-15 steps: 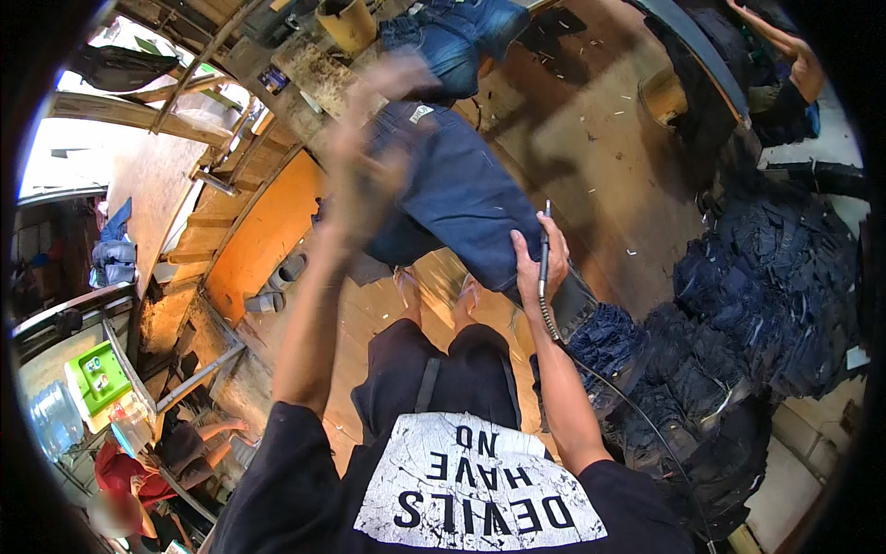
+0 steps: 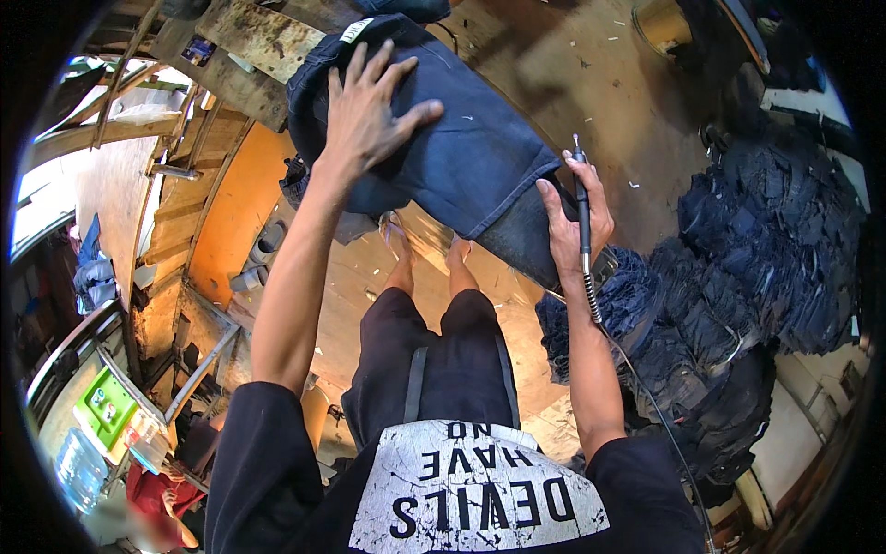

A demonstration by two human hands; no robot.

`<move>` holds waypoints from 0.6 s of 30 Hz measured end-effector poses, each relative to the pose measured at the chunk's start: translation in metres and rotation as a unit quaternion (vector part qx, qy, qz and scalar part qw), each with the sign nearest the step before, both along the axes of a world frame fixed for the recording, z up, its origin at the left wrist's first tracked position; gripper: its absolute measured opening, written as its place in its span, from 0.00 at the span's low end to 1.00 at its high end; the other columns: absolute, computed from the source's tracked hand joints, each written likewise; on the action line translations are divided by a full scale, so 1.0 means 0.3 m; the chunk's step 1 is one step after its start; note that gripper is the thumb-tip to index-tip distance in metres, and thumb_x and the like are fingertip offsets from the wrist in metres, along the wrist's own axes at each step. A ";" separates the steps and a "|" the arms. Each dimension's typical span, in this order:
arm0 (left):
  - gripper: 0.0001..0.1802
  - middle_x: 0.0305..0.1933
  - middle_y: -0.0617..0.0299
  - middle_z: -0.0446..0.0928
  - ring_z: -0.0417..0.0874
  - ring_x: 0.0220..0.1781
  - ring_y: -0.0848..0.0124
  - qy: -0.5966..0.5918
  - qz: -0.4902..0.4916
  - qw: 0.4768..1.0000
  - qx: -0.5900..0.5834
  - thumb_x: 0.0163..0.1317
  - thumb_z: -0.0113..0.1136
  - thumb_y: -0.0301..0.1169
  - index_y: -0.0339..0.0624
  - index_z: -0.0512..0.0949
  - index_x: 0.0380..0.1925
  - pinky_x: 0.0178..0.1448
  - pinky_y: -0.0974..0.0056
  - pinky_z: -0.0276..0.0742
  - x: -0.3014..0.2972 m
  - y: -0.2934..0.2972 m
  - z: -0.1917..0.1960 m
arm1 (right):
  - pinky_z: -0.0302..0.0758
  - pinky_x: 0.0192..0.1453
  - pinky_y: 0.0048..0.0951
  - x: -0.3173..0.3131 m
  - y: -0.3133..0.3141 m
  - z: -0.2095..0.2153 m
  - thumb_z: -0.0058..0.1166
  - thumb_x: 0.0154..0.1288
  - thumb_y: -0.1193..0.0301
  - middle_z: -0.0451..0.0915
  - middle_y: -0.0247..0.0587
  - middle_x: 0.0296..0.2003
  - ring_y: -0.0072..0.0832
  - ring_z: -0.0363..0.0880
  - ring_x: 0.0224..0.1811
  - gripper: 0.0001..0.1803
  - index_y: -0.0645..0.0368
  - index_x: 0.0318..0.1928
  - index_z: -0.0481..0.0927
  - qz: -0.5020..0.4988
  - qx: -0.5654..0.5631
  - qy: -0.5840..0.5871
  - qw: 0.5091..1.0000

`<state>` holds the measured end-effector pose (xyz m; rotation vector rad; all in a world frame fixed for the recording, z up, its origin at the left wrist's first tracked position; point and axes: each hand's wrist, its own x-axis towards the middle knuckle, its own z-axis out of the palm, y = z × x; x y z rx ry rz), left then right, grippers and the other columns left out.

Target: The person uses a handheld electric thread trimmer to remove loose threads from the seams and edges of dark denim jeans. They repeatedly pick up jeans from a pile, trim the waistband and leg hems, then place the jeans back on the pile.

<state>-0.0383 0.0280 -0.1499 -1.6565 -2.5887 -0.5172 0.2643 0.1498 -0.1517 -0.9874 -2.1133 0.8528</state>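
Head view, dark blue garment (image 2: 475, 148), pale label (image 2: 355, 30), left fingers (image 2: 376, 65) spread atop, right fingers (image 2: 548, 199) gripping black tool (image 2: 584, 214)

Head-worn fisheye (the left one), facing down, near both hands (image 2: 367, 118) (image 2: 567, 238)

Outspread navy garment (image 2: 471, 138), corded tool (image 2: 583, 205)

Here in front of you, blue trousers (image 2: 461, 138) lie drawn over a dark support (image 2: 521, 229); below, the brown floor (image 2: 618, 138) carries white scraps (image 2: 634, 184), your two feet (image 2: 395, 238), grey slippers (image 2: 266, 242) out to your left, and a heap of dark cloth (image 2: 775, 249) on your right.
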 end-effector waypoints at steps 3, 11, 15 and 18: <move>0.46 0.79 0.52 0.73 0.70 0.82 0.51 -0.063 -0.126 0.981 0.132 0.60 0.78 0.57 0.60 0.74 0.77 0.83 0.37 0.63 0.083 0.136 0.016 | 0.79 0.72 0.44 0.080 -0.006 -0.007 0.71 0.75 0.65 0.90 0.54 0.57 0.47 0.88 0.64 0.18 0.61 0.58 0.86 0.019 0.018 -0.001 1.000; 0.26 0.36 0.51 0.90 0.91 0.42 0.48 -0.212 -0.276 0.936 -0.043 0.61 0.76 0.58 0.50 0.93 0.45 0.48 0.46 0.86 0.218 0.386 -0.077 | 0.82 0.71 0.43 0.168 0.023 -0.034 0.61 0.78 0.71 0.91 0.56 0.52 0.41 0.91 0.59 0.19 0.70 0.62 0.81 0.061 -0.207 0.121 0.969; 0.19 0.39 0.53 0.91 0.92 0.47 0.49 -0.171 -0.305 0.935 -0.056 0.61 0.79 0.48 0.50 0.91 0.46 0.51 0.47 0.87 0.176 0.491 -0.107 | 0.85 0.71 0.53 0.140 0.075 -0.029 0.67 0.60 0.79 0.93 0.56 0.45 0.51 0.94 0.55 0.14 0.70 0.48 0.88 0.207 -0.036 0.068 0.975; 0.15 0.39 0.45 0.90 0.92 0.44 0.44 -0.233 -0.322 0.916 -0.050 0.61 0.77 0.44 0.49 0.93 0.43 0.50 0.45 0.88 0.168 0.508 -0.123 | 0.85 0.70 0.53 0.123 0.084 -0.042 0.67 0.58 0.79 0.92 0.56 0.44 0.49 0.94 0.55 0.15 0.70 0.47 0.89 0.291 -0.024 0.076 0.953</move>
